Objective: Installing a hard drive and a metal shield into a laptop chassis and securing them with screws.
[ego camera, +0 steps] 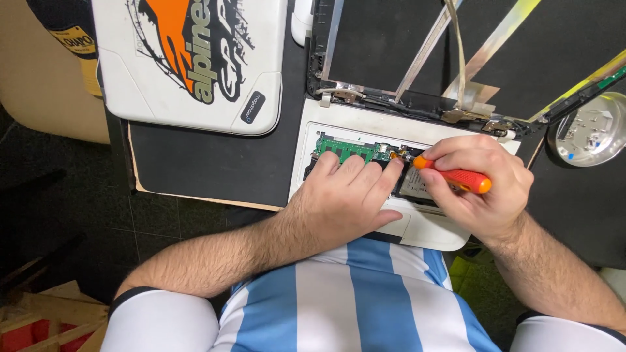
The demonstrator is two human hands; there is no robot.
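A small white laptop (365, 124) lies open on the black mat, its keyboard removed so a green circuit board (345, 148) shows inside. My left hand (345, 195) rests flat on the laptop's base, fingers spread over the open bay. My right hand (479, 189) grips an orange-handled screwdriver (456, 177), its tip pointing left at the board just beyond my left fingertips. The laptop's dark screen panel (521, 52) stands behind, crossed by silver strips and a flat cable.
A closed white laptop with an orange and black sticker (189, 58) lies at the back left. A round metal dish (590, 130) holding small parts sits at the right. The black mat (208, 156) covers the desk; wooden crates (45, 319) stand on the floor at lower left.
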